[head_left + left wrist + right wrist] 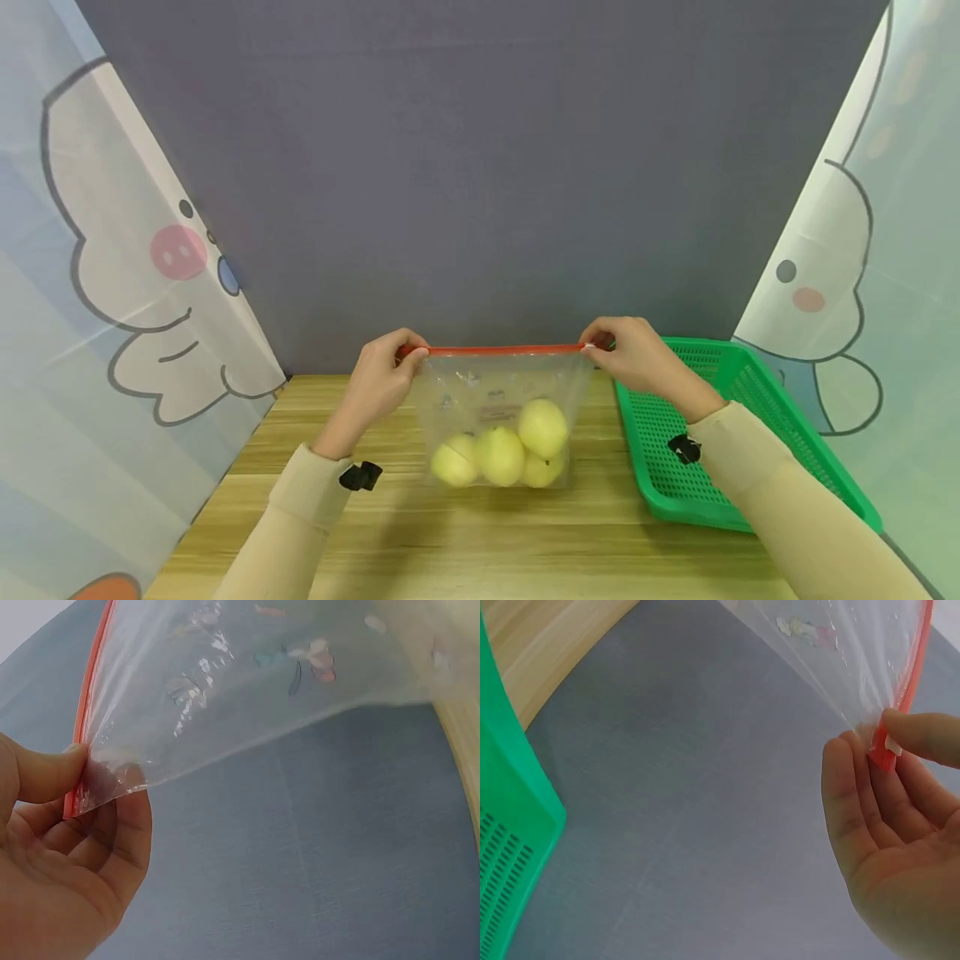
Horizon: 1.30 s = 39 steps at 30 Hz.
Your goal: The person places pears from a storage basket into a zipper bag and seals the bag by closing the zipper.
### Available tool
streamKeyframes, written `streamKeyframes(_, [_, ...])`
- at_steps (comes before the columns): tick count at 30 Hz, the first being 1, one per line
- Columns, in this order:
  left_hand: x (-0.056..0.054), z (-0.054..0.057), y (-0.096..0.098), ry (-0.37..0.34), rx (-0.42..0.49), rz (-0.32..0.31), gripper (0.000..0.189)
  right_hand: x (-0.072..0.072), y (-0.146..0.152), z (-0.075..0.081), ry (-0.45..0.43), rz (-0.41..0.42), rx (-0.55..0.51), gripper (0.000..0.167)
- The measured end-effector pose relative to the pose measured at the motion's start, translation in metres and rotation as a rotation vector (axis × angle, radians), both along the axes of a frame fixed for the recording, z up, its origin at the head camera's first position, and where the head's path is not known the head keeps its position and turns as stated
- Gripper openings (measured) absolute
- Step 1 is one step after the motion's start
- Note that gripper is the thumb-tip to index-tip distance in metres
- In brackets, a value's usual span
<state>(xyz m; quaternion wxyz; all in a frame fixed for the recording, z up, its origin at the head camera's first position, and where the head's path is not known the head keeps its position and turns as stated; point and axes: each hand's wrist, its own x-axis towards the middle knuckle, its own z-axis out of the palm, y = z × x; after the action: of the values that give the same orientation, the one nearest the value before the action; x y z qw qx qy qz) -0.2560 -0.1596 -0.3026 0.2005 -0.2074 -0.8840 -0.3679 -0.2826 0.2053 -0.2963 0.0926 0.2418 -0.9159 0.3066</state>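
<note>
A clear zip bag (480,387) with a red zip strip (506,350) along its top edge is stretched upright between both hands. Several yellow-green pears (500,456) sit at the bottom of it. My left hand (382,371) pinches the strip's left end between thumb and fingers, as the left wrist view shows up close. At the opposite end my right hand (628,354) pinches the corner, where a small white slider (892,745) shows beside the thumb. Along its whole length the strip looks straight and closed. Small printed figures (315,658) mark the plastic.
A green slatted basket (645,467) stands on the right of the wooden table (420,558), partly under the right forearm. Behind the table hangs a dark grey cloth (480,167), flanked by curtains with cartoon prints (135,208).
</note>
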Motion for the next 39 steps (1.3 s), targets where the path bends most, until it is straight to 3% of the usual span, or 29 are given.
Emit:
streamKeyframes(5, [-0.027, 0.011, 0.003, -0.048, -0.016, -0.005, 0.015, -0.019, 0.001, 0.004, 0.01, -0.044, 0.017, 0.016])
streamKeyframes(8, [-0.045, 0.012, 0.007, -0.034, -0.027, -0.017, 0.015, -0.032, 0.001, 0.006, 0.054, -0.073, 0.011, 0.018])
streamKeyframes(12, [-0.063, 0.002, 0.008, -0.003, -0.047, -0.038, 0.015, -0.042, 0.001, 0.0, 0.078, -0.081, -0.001, 0.02])
streamKeyframes(15, [-0.062, -0.013, 0.005, -0.049, -0.048, -0.071, 0.017, -0.038, 0.003, -0.01, 0.057, -0.07, 0.005, 0.019])
streamKeyframes(19, [-0.042, -0.028, -0.001, -0.102, -0.067, -0.12, 0.016, -0.018, 0.006, -0.02, 0.028, -0.02, 0.031, 0.017])
streamKeyframes(25, [0.007, -0.046, -0.009, -0.123, -0.184, -0.234, 0.01, 0.024, 0.006, -0.033, 0.018, 0.081, 0.113, 0.014])
streamKeyframes(30, [0.042, -0.071, -0.009, -0.17, -0.194, -0.339, 0.009, 0.054, 0.005, -0.058, 0.03, 0.127, 0.158, 0.019])
streamKeyframes(35, [0.064, -0.092, -0.005, -0.163, -0.209, -0.398, 0.014, 0.08, 0.005, -0.083, 0.005, 0.166, 0.211, 0.025])
streamKeyframes(39, [0.079, -0.105, -0.002, -0.166, -0.261, -0.407, 0.015, 0.096, 0.005, -0.099, -0.023, 0.199, 0.234, 0.029])
